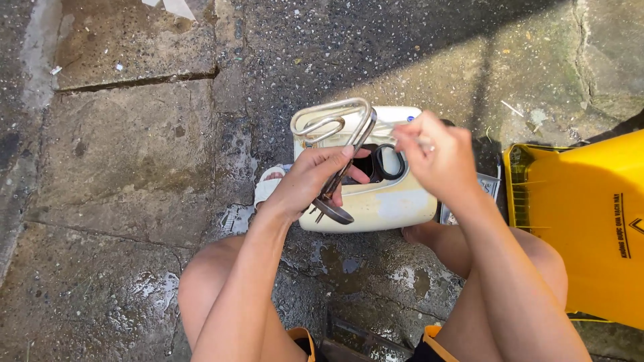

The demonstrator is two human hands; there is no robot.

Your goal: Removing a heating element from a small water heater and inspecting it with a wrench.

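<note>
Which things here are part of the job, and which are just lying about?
In use: heating coil in left hand; thin tool in right hand; cream tank.
Lying about: yellow bin; white scraps; puddles.

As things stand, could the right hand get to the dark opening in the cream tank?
Probably yes: the right hand hovers just beside the dark opening, nothing between them. The left hand and heating coil crowd only its left edge.

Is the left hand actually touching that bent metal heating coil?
Touching. The head view shows the left hand wrapped around the heating coil's stem, fingers closed over it.
</note>
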